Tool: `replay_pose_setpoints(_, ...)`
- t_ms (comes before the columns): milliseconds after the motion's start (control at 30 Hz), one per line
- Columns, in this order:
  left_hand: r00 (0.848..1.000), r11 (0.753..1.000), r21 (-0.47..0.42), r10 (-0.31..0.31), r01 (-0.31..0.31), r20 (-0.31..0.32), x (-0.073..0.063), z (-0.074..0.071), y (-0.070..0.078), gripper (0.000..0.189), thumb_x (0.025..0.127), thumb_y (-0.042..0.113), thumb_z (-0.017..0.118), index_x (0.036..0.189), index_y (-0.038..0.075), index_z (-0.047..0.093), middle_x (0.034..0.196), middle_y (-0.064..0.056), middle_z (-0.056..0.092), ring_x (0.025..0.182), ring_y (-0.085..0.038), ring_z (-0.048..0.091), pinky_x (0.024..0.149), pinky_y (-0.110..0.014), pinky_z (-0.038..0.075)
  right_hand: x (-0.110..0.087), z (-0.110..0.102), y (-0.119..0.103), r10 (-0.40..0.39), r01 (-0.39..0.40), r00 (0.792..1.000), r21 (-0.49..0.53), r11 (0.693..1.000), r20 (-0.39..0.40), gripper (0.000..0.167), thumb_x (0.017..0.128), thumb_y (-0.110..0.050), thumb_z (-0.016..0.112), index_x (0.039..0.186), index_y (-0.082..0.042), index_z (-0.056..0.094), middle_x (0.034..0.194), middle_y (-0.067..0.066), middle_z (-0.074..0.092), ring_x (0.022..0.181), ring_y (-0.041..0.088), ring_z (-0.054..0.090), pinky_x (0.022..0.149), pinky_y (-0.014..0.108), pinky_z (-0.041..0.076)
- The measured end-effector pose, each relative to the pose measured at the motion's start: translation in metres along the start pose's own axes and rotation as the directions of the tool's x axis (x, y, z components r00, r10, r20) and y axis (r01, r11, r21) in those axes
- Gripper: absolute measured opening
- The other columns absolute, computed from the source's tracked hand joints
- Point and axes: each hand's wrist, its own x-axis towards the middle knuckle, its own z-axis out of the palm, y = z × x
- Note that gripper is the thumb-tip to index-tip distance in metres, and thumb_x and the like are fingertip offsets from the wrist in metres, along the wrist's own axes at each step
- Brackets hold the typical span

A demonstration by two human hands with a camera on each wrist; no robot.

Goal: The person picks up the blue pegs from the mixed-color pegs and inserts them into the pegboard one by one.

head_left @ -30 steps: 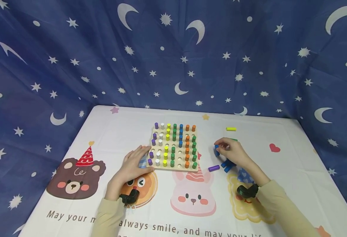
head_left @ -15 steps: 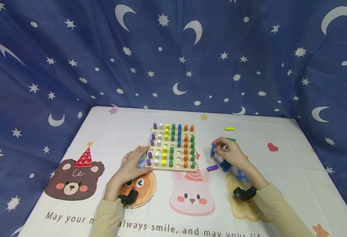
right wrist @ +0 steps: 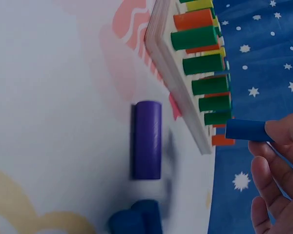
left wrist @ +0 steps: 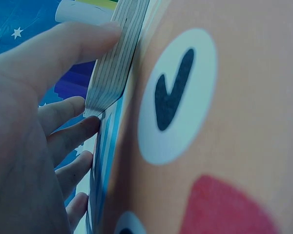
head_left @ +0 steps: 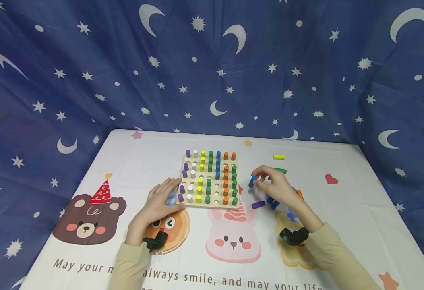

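A wooden pegboard (head_left: 209,206) carries rows of upright purple, white, yellow, green, blue and orange pegs. My left hand (head_left: 162,199) rests against its near left corner, fingers along the left side. In the left wrist view the thumb touches the near edge of the board (left wrist: 118,63). To the right of the board, my right hand (head_left: 275,185) pinches a blue peg (right wrist: 246,130) between thumb and fingertips, above the table. Below that hand lie a purple peg (right wrist: 148,140) and blue pegs (right wrist: 136,218).
Farther back on the right lie a yellow peg (head_left: 279,157) and a green peg (head_left: 280,170). An orange peg (head_left: 299,194) shows beside the right forearm. Some board holes hold no peg, including several in the blue column. A starry blue cloth (head_left: 212,80) hangs behind the table.
My right hand has moved left toward the pegboard with the blue peg, uncovering the green and orange pegs. My left hand stays at the board's corner. The head view has shifted slightly.
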Motion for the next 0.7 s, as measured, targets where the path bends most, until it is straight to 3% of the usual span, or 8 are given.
replay_pose_setpoints(700,1.0,1.0,-0.001,-0.009,0.009,0.007,0.0,-0.001,0.0,0.083,0.081,0.042,0.072,0.15,0.016,0.034,0.155,-0.011,0.036,0.148,-0.033,0.02,0.115,-0.061,0.012,0.02,0.014,-0.038,-0.119,0.119,0.992,-0.003,0.993,0.035,0.02,0.083,-0.006,0.069,0.102,-0.007,0.065,0.096,0.007,0.07,0.08,0.017,0.057,0.08,0.045,0.044)
